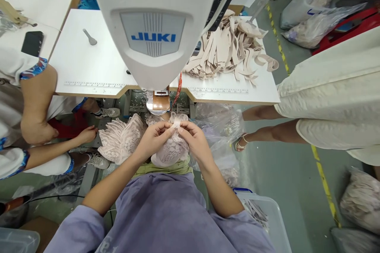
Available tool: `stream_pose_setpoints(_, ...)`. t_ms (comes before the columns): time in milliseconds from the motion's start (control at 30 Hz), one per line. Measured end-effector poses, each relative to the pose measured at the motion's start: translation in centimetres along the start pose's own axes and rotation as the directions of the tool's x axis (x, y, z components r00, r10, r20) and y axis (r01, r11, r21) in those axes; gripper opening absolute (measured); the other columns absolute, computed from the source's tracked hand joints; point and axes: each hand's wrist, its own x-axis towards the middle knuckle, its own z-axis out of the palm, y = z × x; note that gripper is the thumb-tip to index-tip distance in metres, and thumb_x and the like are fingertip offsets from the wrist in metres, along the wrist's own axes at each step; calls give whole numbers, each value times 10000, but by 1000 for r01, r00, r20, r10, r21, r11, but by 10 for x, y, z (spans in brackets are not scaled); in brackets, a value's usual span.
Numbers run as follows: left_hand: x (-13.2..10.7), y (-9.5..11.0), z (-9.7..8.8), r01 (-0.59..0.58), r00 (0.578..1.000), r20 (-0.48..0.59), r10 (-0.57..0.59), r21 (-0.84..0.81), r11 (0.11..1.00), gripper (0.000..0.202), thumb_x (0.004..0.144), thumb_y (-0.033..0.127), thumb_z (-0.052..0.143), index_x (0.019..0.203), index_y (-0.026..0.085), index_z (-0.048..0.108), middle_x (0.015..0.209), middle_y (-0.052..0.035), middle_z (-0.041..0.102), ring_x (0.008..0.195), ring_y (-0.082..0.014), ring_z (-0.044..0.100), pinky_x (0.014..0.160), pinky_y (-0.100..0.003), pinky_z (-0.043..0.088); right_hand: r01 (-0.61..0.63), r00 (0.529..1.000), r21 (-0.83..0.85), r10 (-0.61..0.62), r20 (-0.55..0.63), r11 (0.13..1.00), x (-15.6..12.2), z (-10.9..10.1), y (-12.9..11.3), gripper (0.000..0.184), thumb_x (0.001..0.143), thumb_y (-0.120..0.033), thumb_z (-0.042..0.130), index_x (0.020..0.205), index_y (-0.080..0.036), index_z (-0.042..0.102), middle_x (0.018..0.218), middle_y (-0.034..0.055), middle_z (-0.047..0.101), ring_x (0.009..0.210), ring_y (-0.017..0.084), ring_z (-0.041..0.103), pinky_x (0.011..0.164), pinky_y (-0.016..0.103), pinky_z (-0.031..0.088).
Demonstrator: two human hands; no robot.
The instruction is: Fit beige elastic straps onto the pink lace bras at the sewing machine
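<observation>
My left hand (154, 137) and my right hand (195, 140) meet just below the sewing machine. Both pinch a short pale strip (177, 119) between thumb and fingertips. It seems to belong to the pale pink lace bra cup (169, 153) hanging under my hands and resting on my lap. A stack of similar lace pieces (121, 138) fans out to the left of my left hand. In front of my fingers is the machine's sewing bed (158, 102), partly hidden under the white JUKI head (154, 16).
Beige fabric strips (222, 49) lie heaped on the white tabletop (80, 63), at its right. A person in cream clothing (332, 95) stands to the right; another person's arm (38, 99) is at left. A plastic bin (273, 213) sits by my right side.
</observation>
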Motion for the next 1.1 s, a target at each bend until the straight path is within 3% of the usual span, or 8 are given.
stream_pose_setpoints(300, 6, 5, 13, -24, 999, 46, 24, 18, 1000, 250, 916, 397, 615, 961, 168, 704, 812, -6, 650, 690, -117, 540, 620, -211, 408, 48, 998, 19, -47, -47, 999, -2, -13, -8, 199, 792, -351, 746, 932, -213, 713, 929, 15, 676, 842, 149, 595, 793, 262, 466)
stream_pose_setpoints(667, 13, 6, 22, -59, 997, 44, 57, 42, 997, 295, 889, 441, 619, 950, 163, 698, 873, -43, 685, 797, -168, 604, 729, -269, 474, 95, 994, -22, -96, -57, 995, -1, -21, -9, 277, 737, -400, 799, 942, -225, 733, 928, 19, 709, 839, 169, 625, 779, 280, 501)
stream_pose_setpoints(767, 17, 4, 23, -79, 997, 12, 78, 120, 990, 318, 886, 435, 601, 1043, 172, 690, 1042, -85, 711, 967, -222, 645, 878, -338, 504, 81, 983, 32, -75, -166, 996, 11, -46, -21, 284, 696, -412, 819, 885, -213, 742, 863, 15, 719, 770, 169, 630, 739, 291, 507)
stream_pose_setpoints(867, 17, -8, 17, -77, 994, -59, 94, 240, 968, 362, 880, 461, 582, 1081, 180, 687, 1146, -107, 710, 1085, -260, 642, 1011, -405, 477, 119, 950, 147, -69, -303, 982, 29, -91, -49, 337, 599, -392, 868, 845, -205, 735, 783, 7, 723, 713, 168, 640, 709, 293, 514)
stream_pose_setpoints(1000, 16, -42, 2, 50, 998, -55, -40, 193, 980, 468, 805, 568, 628, 1037, 167, 696, 1114, -120, 736, 1094, -306, 667, 1038, -455, 490, 229, 886, 150, -142, -441, 962, 46, -156, -94, 398, 482, -342, 910, 780, -190, 695, 710, 4, 719, 674, 172, 654, 673, 290, 528)
stream_pose_setpoints(1100, 13, -68, -6, 195, 980, -46, -191, 115, 974, 526, 761, 613, 671, 1047, 174, 699, 1116, -115, 742, 1100, -320, 681, 1026, -451, 519, 293, 840, 127, -192, -508, 948, 51, -189, -119, 400, 496, -317, 903, 799, -190, 674, 693, -3, 720, 681, 173, 668, 674, 289, 538)
